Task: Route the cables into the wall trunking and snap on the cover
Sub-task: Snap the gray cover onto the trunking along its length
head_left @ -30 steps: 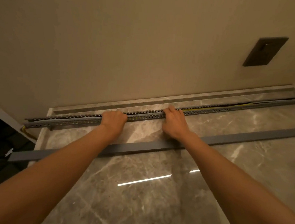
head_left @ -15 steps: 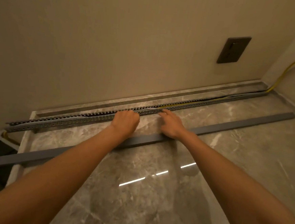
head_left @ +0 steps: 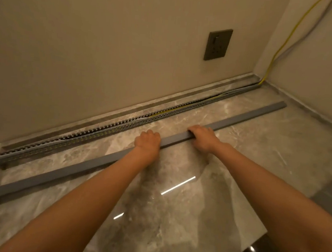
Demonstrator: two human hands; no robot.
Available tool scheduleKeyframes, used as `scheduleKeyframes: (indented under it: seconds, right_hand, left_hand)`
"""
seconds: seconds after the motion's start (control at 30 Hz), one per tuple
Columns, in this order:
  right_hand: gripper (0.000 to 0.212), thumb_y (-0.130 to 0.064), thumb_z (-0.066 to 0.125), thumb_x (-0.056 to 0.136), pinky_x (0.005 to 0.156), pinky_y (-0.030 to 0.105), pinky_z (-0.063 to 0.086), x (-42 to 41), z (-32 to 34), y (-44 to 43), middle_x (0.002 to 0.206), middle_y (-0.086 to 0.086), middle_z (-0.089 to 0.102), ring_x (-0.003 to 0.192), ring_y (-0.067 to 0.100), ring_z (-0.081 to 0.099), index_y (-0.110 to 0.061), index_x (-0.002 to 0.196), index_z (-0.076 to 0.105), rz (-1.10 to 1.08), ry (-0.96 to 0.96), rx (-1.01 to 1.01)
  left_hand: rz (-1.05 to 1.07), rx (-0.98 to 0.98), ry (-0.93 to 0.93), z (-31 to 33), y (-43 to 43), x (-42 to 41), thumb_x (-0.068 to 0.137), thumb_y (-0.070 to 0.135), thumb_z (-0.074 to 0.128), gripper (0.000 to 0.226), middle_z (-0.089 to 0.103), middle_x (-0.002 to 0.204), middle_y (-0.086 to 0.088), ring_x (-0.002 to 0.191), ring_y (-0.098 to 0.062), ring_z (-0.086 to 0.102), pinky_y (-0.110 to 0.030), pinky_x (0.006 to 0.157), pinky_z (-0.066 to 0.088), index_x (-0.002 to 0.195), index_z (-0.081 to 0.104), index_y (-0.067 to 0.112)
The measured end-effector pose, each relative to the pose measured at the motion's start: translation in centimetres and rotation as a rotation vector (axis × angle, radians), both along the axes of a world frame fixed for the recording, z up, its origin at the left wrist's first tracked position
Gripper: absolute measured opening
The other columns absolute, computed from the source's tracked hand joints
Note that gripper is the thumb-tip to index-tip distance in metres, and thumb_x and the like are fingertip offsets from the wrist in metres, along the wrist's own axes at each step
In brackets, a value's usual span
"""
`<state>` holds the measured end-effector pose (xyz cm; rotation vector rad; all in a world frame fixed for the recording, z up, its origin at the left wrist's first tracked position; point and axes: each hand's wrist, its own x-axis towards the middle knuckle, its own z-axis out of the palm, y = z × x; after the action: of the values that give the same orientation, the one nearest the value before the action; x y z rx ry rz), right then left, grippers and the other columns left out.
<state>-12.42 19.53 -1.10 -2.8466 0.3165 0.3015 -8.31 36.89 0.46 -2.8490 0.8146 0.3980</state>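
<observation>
A long grey slotted trunking (head_left: 105, 132) runs along the foot of the wall, with a yellow cable (head_left: 283, 42) coming down the corner and lying inside it. In front of it on the marble floor lies the long grey cover strip (head_left: 58, 174), parallel to the trunking. My left hand (head_left: 148, 142) grips the cover near its middle, fingers curled over the far edge. My right hand (head_left: 203, 137) holds the same cover a little to the right, thumb under it.
A dark wall socket (head_left: 218, 44) sits on the beige wall above the trunking. A side wall meets it in the corner at the right. A dark drop borders the marble slab (head_left: 174, 216) at the left and lower right.
Both hands left the trunking and came back to the cover strip, closing on it. My view swung to the right, bringing the corner and the yellow cable into sight.
</observation>
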Motion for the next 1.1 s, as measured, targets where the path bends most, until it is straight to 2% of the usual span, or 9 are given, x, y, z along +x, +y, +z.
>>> scheduleKeyframes:
  seconds: [0.13,0.27,0.4,0.47,0.53,0.63,0.87,0.97,1.1]
  right_hand:
    - [0.049,-0.007,0.042,0.092,0.119,0.047,0.014,0.4,0.0,-3.0,0.146,0.011,0.036,0.140,0.026,0.029,-0.011,0.141,0.035,0.041,-0.013,-0.109]
    - [0.037,-0.006,0.042,0.094,0.115,0.044,0.021,1.4,-0.3,-7.6,0.138,0.012,0.045,0.133,0.028,0.038,-0.010,0.130,0.046,0.071,-0.070,-0.196]
    - [0.027,-0.011,0.059,0.087,0.099,0.037,0.040,2.9,0.4,-11.9,0.123,0.013,0.059,0.115,0.030,0.053,-0.008,0.114,0.059,0.150,-0.110,-0.062]
    - [0.024,-0.012,0.064,0.084,0.094,0.036,0.044,3.1,0.5,-13.9,0.118,0.013,0.062,0.111,0.029,0.056,-0.008,0.108,0.062,0.215,-0.129,0.033]
    - [0.022,-0.010,0.061,0.086,0.094,0.036,0.044,3.0,0.1,-14.8,0.118,0.012,0.061,0.110,0.028,0.056,-0.009,0.108,0.062,0.293,-0.144,0.065]
    - [0.026,-0.007,0.051,0.090,0.099,0.036,0.041,3.1,0.1,-18.6,0.122,0.010,0.058,0.113,0.026,0.053,-0.011,0.115,0.059,0.415,-0.145,0.002]
    - [0.031,-0.017,0.049,0.092,0.107,0.040,0.033,4.2,-0.4,-31.1,0.129,0.010,0.051,0.123,0.028,0.046,-0.012,0.123,0.055,0.178,-0.166,-0.170]
    - [0.033,-0.021,0.052,0.092,0.108,0.039,0.032,4.6,-0.8,-33.5,0.131,0.012,0.050,0.125,0.029,0.045,-0.011,0.124,0.053,0.101,-0.169,-0.156]
    - [0.031,-0.020,0.053,0.092,0.108,0.040,0.032,6.2,-1.0,-34.0,0.131,0.011,0.051,0.127,0.028,0.044,-0.013,0.122,0.055,0.162,-0.156,-0.110]
  left_hand:
    - [0.159,0.050,0.018,0.6,-0.8,1.4,0.091,0.013,0.055,0.042,0.049,0.133,-0.015,0.123,-0.032,0.048,-0.042,0.098,0.047,0.130,0.045,0.005]
    - [0.294,0.051,0.011,1.2,-3.1,1.9,0.089,0.010,0.057,0.038,0.054,0.132,-0.014,0.122,-0.030,0.052,-0.038,0.097,0.047,0.127,0.050,0.005]
    - [0.280,-0.095,0.014,1.3,-9.3,0.9,0.091,0.011,0.055,0.029,0.057,0.125,-0.016,0.116,-0.031,0.055,-0.038,0.095,0.047,0.119,0.054,0.005]
    - [0.268,-0.179,-0.017,1.4,-14.5,0.4,0.090,0.011,0.055,0.023,0.059,0.121,-0.017,0.111,-0.032,0.057,-0.038,0.091,0.048,0.113,0.057,0.005]
    - [0.263,-0.211,-0.046,1.4,-18.0,-0.1,0.091,0.010,0.053,0.019,0.060,0.118,-0.017,0.109,-0.032,0.058,-0.038,0.090,0.048,0.109,0.059,0.006]
    - [0.342,-0.180,-0.088,1.3,-21.0,-0.2,0.094,0.008,0.048,0.019,0.060,0.118,-0.016,0.108,-0.032,0.057,-0.038,0.091,0.048,0.110,0.058,0.005]
    - [0.524,-0.027,-0.044,2.5,-23.7,1.5,0.094,0.006,0.050,0.028,0.055,0.128,-0.015,0.120,-0.031,0.052,-0.038,0.098,0.045,0.122,0.052,0.005]
    - [0.477,-0.031,-0.021,2.4,-26.5,2.4,0.093,0.006,0.049,0.031,0.052,0.132,-0.016,0.124,-0.032,0.049,-0.039,0.101,0.043,0.124,0.050,0.004]
    - [0.332,-0.122,0.012,1.9,-32.7,3.3,0.093,0.009,0.048,0.030,0.050,0.132,-0.019,0.123,-0.035,0.049,-0.041,0.100,0.042,0.122,0.050,0.002]
